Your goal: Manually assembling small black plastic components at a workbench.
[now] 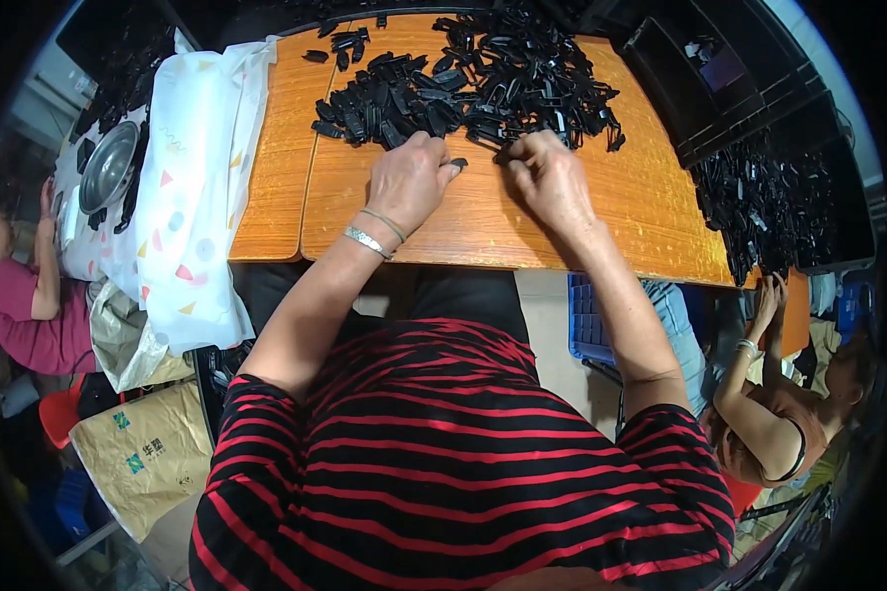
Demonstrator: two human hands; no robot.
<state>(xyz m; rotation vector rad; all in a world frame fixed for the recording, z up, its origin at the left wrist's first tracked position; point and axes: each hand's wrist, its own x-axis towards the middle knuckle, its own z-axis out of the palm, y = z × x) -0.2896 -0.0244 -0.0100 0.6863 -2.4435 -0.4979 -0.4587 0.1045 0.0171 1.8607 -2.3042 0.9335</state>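
Observation:
My left hand is closed, pinching a small black plastic piece between thumb and forefinger. My right hand reaches to the near edge of the heap, its fingers curled together. Something dark shows at its fingertips, too small to make out. Beyond my left hand lies a pile of solid black plastic pieces. A larger pile of black frame-like plastic parts spreads beyond my right hand. Both piles rest on the orange wood-grain table.
Patterned white plastic sheeting covers the left side, with a metal bowl beyond it. Black crates and another heap of black parts stand right. A blue crate sits below the table. Co-workers sit at both sides.

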